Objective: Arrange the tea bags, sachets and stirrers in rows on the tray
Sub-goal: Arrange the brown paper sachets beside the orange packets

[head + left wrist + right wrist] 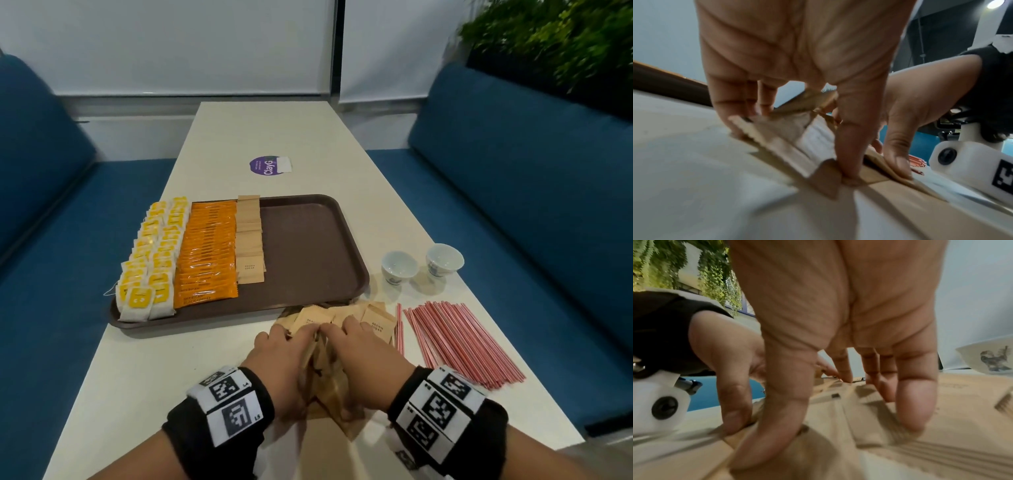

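A long cream worktop (239,130) stands between blue benches. Both hands, left hand (274,370) and right hand (363,363), pinch a loose heap of brown paper sugar sachets (342,318) just before the brown plastic tray (308,246). A loose grip could spill sachets onto the red striped stirrers (452,342).

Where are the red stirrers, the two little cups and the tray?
red stirrers (455,342), head view, middle of the bundle.
left cup (399,266), head view, its bowl.
right cup (444,258), head view, its bowl.
tray (308,246), head view, bare floor.
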Demonstrator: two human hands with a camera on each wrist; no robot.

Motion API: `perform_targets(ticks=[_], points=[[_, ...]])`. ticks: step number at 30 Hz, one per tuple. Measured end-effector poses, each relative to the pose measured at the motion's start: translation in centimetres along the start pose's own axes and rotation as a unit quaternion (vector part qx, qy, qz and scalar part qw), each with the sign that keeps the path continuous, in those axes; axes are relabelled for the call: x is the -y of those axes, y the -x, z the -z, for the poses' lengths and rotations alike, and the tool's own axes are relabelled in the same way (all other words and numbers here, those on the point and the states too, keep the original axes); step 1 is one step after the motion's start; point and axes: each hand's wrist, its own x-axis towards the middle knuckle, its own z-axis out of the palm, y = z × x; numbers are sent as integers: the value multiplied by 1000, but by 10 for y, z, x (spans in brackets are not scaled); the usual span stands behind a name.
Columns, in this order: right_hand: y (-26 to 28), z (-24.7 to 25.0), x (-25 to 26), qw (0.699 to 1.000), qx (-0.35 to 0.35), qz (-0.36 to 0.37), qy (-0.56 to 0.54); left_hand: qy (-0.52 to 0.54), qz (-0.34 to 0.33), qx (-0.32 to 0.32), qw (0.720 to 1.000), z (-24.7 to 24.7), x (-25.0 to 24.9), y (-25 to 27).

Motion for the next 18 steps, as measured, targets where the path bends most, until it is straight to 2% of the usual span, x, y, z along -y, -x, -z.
perform_targets(ticks=[4, 7, 10, 13, 18], points=[[-3, 1, 2, 998, 11, -19, -61, 69, 11, -3, 998, 0, 7, -6], [-6, 0, 2, 995, 8, -30, -98, 164, 2, -19, 986, -1, 17, -14], [-8, 0, 4, 995, 2, -33, -98, 291, -14, -25, 956, -2, 26, -18], [-11, -1, 7, 992, 0, -24, -120, 406, -12, -4, 914, -1, 34, -17], [-16, -1, 8, 981, 8, -20, -194, 501, -40, -14, 865, -6, 42, -15]])
